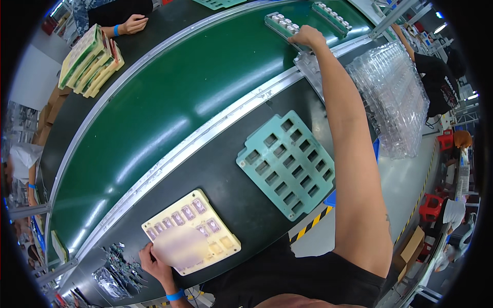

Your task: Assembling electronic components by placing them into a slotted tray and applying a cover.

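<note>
My right arm stretches far over the green conveyor belt [154, 113]. At its end my right hand [309, 37] is closed on the near end of a narrow tray [280, 23] carrying a row of small whitish parts. Low on the left, my left hand [155, 264] has its fingers curled at the edge of a cream tray [233, 244], which lies on the dark bench. Small clear-and-purple pieces sit in many of its pockets; a blurred patch hides part of it. Between my arms lies a teal tray [272, 174] with rows of rectangular pockets.
Another narrow tray [332, 19] rides further right on the belt. Stacked clear plastic trays [393, 97] stand right of my arm. Dark small parts [120, 264] lie at lower left. Across the belt are stacked cream trays [90, 61] and a co-worker's hand [134, 24].
</note>
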Action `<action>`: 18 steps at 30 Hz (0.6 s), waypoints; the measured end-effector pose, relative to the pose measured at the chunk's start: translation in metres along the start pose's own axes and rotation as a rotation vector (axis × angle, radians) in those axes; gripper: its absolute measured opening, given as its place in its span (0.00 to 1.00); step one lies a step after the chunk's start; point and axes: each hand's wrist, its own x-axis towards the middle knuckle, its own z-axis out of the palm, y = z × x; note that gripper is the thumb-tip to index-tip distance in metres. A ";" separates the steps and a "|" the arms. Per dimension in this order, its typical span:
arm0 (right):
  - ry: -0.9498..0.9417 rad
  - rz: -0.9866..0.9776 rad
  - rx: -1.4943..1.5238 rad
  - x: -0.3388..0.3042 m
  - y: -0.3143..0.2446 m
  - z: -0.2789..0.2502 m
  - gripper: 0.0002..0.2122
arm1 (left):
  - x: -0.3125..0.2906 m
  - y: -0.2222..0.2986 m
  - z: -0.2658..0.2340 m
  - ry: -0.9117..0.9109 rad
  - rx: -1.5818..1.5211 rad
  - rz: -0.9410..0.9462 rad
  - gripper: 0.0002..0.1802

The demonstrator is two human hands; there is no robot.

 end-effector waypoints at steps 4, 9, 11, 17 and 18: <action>-0.141 -0.034 -0.067 0.015 0.010 -0.016 0.30 | 0.003 0.004 0.006 -0.009 0.010 0.024 0.09; 0.128 -0.170 -0.048 -0.040 -0.026 -0.028 0.31 | -0.004 -0.008 -0.001 -0.003 -0.025 0.050 0.09; 0.041 -0.158 0.037 -0.069 -0.030 -0.049 0.31 | -0.004 -0.010 0.000 -0.021 -0.061 0.037 0.10; -0.117 -0.343 0.648 -0.234 -0.018 -0.080 0.30 | -0.006 -0.001 -0.010 0.109 -0.319 -0.103 0.14; -0.168 -0.360 0.745 -0.275 -0.022 -0.082 0.27 | -0.006 -0.004 -0.009 0.132 -0.360 -0.121 0.14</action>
